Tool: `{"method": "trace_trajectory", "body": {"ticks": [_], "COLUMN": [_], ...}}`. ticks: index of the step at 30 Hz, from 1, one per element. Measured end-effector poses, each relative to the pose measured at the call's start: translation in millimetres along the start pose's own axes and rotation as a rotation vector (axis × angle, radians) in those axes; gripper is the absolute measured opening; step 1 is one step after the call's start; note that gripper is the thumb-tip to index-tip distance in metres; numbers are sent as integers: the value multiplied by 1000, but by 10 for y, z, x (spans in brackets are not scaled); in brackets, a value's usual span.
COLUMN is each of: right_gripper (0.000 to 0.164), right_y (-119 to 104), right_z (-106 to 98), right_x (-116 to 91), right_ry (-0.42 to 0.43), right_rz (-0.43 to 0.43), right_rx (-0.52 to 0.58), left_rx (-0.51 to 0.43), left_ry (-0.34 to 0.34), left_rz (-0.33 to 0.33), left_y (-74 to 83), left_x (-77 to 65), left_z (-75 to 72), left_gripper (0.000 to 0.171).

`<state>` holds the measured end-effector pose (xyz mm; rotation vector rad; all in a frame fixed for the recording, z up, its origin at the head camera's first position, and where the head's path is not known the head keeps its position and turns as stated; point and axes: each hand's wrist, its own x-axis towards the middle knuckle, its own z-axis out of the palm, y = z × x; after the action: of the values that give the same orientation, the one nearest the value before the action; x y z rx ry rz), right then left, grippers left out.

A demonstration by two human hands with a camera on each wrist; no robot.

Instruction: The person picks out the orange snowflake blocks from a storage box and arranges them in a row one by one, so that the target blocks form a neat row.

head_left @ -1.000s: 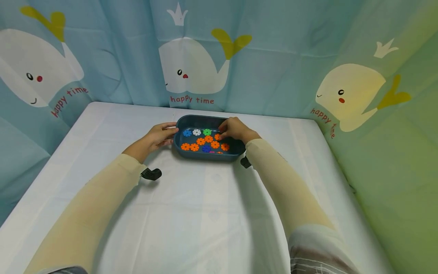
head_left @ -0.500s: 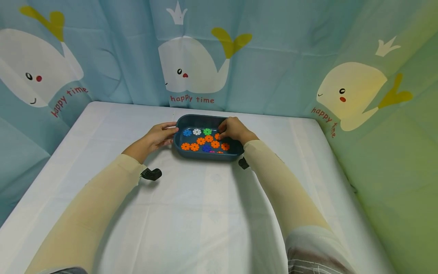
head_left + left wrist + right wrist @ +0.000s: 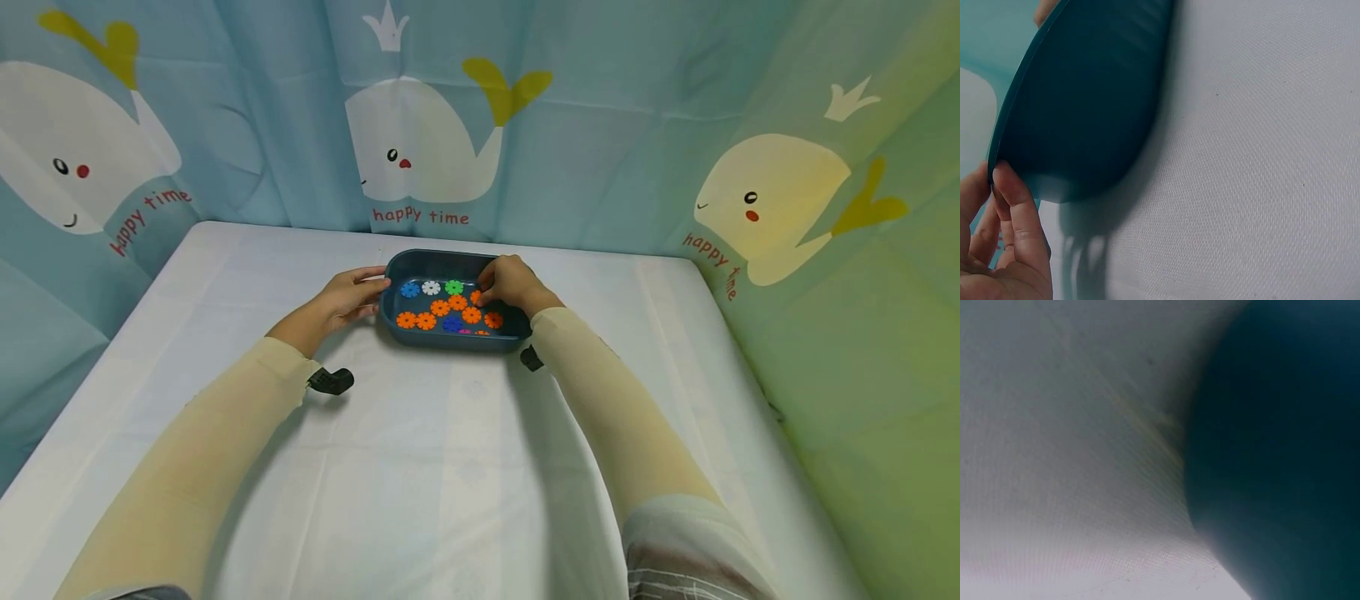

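A dark teal plastic tray [image 3: 420, 340] sits at the far middle of the table, with several notched snowflake building discs in it. Most are orange [image 3: 426, 321]; a light blue disc [image 3: 409, 290], a white disc [image 3: 431, 287], a green disc [image 3: 453, 287] and a dark blue disc [image 3: 453, 323] lie among them. My left hand [image 3: 341, 297] pinches the tray's left rim, thumb and finger on either side of the wall [image 3: 1072, 106]. My right hand [image 3: 513, 282] reaches in over the right side, its curled fingertips on an orange disc [image 3: 476, 297], which they partly hide.
A white cloth [image 3: 420, 467] covers the table. Behind it hangs a blue curtain [image 3: 600, 167] with printed whales, turning green on the right. Black wrist devices [image 3: 331, 382] stick out beneath both sleeves. In the right wrist view the tray's outer wall [image 3: 1279, 456] fills the right side.
My right forearm has shifted slightly left, while its fingertips stay at the same orange disc. The left hand keeps its hold on the rim, and the discs lie as before.
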<state>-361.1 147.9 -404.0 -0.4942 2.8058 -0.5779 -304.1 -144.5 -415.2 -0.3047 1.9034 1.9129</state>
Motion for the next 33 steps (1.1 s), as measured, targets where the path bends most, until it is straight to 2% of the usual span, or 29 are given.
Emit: {"method": "trace_trajectory", "body": {"ticks": [12, 20, 33], "right_gripper": [37, 39, 40], "right_y": [-19, -55, -86], "right_z": [12, 7, -2], "right_x": [1, -30, -77], "right_ry": [3, 15, 16], "right_rz": [19, 37, 61], "right_rx": [3, 34, 52], "left_rx": [-16, -62, -67], "left_ry": [5, 4, 16], "left_rz": [-22, -29, -32], "left_y": [7, 23, 27], "left_x": [21, -8, -15], "left_z": [-6, -10, 4], "left_gripper": [55, 54, 54]}}
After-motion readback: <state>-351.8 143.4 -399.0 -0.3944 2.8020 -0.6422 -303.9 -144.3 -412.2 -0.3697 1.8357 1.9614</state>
